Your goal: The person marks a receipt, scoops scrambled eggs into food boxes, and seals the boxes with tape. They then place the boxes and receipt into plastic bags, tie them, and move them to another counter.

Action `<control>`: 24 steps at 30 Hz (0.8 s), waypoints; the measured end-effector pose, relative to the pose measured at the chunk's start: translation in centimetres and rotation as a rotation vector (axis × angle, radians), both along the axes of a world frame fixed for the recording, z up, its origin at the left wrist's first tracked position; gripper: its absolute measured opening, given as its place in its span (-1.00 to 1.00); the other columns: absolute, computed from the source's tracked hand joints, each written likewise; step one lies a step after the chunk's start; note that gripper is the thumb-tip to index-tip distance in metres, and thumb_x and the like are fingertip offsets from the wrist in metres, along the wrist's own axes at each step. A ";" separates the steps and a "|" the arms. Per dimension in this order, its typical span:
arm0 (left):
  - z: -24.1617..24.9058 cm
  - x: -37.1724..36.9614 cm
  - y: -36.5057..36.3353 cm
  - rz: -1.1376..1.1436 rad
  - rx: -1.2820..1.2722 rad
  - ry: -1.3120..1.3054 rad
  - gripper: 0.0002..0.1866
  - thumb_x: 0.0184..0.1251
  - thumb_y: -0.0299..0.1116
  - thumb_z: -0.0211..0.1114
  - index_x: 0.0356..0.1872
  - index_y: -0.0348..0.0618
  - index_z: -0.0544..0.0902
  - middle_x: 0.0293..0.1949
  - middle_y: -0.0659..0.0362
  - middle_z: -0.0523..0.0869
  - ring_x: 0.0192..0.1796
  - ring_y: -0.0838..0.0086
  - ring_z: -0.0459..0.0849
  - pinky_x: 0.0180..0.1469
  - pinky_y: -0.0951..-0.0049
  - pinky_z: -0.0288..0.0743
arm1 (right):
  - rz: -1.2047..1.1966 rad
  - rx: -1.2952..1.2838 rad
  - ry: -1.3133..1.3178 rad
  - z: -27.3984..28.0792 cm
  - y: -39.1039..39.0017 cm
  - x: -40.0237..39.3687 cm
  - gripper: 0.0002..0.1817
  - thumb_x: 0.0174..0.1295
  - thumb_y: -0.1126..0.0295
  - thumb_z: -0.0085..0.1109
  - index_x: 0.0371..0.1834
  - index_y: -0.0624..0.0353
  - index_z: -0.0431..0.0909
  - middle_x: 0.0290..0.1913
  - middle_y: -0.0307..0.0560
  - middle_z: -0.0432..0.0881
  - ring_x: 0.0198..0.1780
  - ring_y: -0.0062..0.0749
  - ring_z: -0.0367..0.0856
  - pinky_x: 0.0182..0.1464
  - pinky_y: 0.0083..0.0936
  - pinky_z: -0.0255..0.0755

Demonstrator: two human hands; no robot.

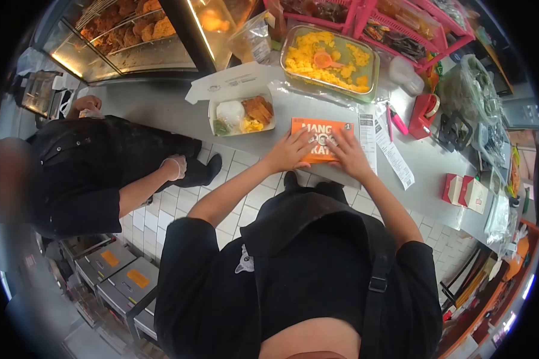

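A closed orange takeaway box (301, 124) with white lettering sits at the front edge of the metal counter. My left hand (291, 151) lies on the left part of its lid, fingers stretched out. On the lid's right part rests my right hand (351, 155), also with its fingers extended. To the left stands an open takeaway box (212, 122) holding white rice, a brown fried piece, yellow scrambled egg and something green. Behind the orange box is a glass dish (374, 75) of yellow egg with an orange scoop in it. Printed receipts (389, 146) lie just to the right.
A co-worker (84, 161) in black stands at my left, one hand gloved. Behind is a lit display case (126, 75) of fried food. Pink baskets (395, 33), a pink marker (398, 122), a red tape dispenser (425, 115) and small red-white boxes (464, 192) are on the right.
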State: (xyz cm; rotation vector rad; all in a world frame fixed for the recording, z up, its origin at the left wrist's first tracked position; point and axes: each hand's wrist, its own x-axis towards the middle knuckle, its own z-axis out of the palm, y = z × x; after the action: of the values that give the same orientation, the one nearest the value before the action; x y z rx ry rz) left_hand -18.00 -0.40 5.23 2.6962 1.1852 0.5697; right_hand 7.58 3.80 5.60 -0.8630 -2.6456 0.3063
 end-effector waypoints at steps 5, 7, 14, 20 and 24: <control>-2.9 0.6 1.1 0.048 0.095 -0.023 -0.43 0.03 -0.25 0.28 0.14 -0.12 0.45 0.28 0.13 0.36 0.32 0.21 0.29 0.15 0.22 0.37 | -0.043 0.007 0.272 -3.2 0.9 0.2 -0.49 -0.07 0.58 0.20 0.06 0.06 0.49 0.14 -0.21 0.51 0.28 -0.16 0.32 0.24 -0.11 0.24; -1.4 1.3 0.2 0.032 -0.030 0.003 -0.43 0.08 -0.16 0.25 0.17 -0.06 0.43 0.31 0.13 0.32 0.36 0.25 0.24 0.23 0.09 0.24 | -0.049 0.068 0.091 -0.9 0.0 0.4 -0.54 0.03 0.37 0.21 0.08 -0.02 0.48 0.19 -0.28 0.45 0.35 -0.26 0.20 0.32 0.01 0.04; 2.0 3.3 -1.0 0.090 -0.039 0.169 -0.45 0.12 -0.10 0.25 0.17 -0.01 0.46 0.28 0.14 0.38 0.33 0.31 0.30 0.30 -0.18 -0.01 | -0.042 0.002 0.023 0.6 -0.7 1.5 -0.58 0.11 0.19 0.18 0.09 -0.23 0.47 0.29 -0.35 0.33 0.37 -0.29 0.17 0.31 0.06 0.03; 3.3 8.4 -0.5 -0.010 -0.156 -0.201 -0.79 0.03 -0.52 0.29 -0.24 -0.19 0.69 -0.26 0.14 0.72 -0.21 0.36 0.70 0.05 0.22 0.47 | -0.270 -0.113 0.403 -0.6 2.9 8.1 -0.88 0.11 0.35 0.09 -0.30 0.01 0.58 -0.28 -0.20 0.60 -0.10 -0.29 0.56 -0.06 -0.23 0.40; 6.5 22.4 3.9 0.124 -0.835 -0.650 -0.81 0.21 -0.43 0.23 -0.21 -0.27 0.68 -0.30 0.08 0.73 -0.25 0.45 0.69 -0.13 0.51 0.50 | -1.186 0.024 0.659 2.2 8.3 19.9 -0.72 0.21 0.28 0.16 -0.09 0.21 0.52 -0.24 -0.08 0.64 -0.29 -0.37 0.56 -0.19 -0.50 0.39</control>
State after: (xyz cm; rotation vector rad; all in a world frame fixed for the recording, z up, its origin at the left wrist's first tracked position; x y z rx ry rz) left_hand 4.38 3.48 11.71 1.5817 1.0655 0.6886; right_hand 27.46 12.06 7.81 -1.7395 -1.2393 0.1774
